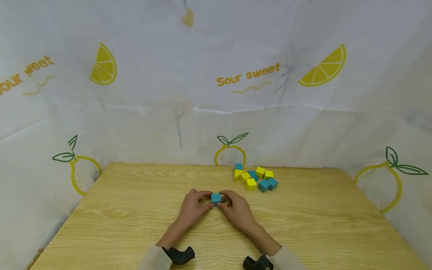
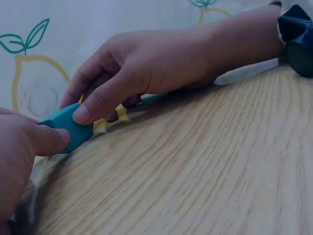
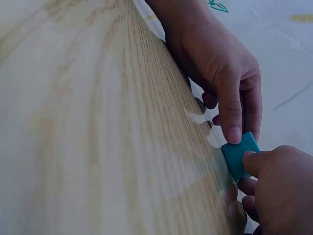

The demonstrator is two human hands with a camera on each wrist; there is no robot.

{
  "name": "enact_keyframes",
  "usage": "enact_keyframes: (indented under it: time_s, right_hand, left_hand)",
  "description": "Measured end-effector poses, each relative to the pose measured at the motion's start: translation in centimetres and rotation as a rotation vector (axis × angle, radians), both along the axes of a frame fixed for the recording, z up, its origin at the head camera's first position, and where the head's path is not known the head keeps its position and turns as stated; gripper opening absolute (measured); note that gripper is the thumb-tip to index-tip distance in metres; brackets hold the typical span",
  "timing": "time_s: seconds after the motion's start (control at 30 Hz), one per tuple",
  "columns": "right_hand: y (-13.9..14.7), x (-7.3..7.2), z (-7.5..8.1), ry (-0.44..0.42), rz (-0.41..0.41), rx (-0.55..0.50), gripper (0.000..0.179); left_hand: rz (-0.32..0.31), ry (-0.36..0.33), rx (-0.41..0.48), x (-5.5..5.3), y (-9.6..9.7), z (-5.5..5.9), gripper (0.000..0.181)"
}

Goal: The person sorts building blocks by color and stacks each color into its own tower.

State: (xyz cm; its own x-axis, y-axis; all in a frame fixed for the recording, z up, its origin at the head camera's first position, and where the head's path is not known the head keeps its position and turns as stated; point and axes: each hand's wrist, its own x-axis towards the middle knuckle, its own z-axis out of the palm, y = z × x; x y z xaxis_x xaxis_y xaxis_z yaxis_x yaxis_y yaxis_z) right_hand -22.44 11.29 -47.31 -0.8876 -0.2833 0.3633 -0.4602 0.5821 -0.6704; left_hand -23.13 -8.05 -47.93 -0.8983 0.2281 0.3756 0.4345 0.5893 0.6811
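Note:
A small blue cube (image 1: 216, 199) sits at the middle of the wooden table, between both hands. My left hand (image 1: 193, 207) pinches it from the left with thumb and fingertips, and my right hand (image 1: 237, 210) does so from the right. Up close in the left wrist view, both thumbs press the near face of the blue cube (image 2: 73, 128). The right wrist view shows the same blue cube (image 3: 238, 155) at or just above the tabletop; I cannot tell which.
Past the right hand, toward the table's back edge, lies a loose group of blocks: several yellow cubes (image 1: 251, 184), a yellow triangular block (image 1: 237, 175) and several blue blocks (image 1: 264, 186). A white lemon-printed cloth (image 1: 152, 135) hangs around the wooden table (image 1: 128, 210).

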Motion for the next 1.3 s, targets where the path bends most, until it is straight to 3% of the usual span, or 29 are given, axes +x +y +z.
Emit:
enact_keyframes:
  time_s: [0.23, 0.83, 1.3]
  right_hand:
    - [-1.1, 0.1, -0.1, -0.010, 0.038, 0.004, 0.034]
    - [-5.2, 0.1, 0.1, -0.029, 0.098, -0.022, 0.034]
    - [-6.3, -0.1, -0.1, -0.033, 0.114, -0.035, 0.033]
  left_hand:
    - [-0.026, -0.026, -0.002, 0.2, -1.8, 0.0, 0.037]
    - [0.016, -0.050, 0.035, 1.0, -6.2, -0.2, 0.039]
    - [0.030, -0.072, 0.029, 1.2, -7.3, 0.0, 0.039]
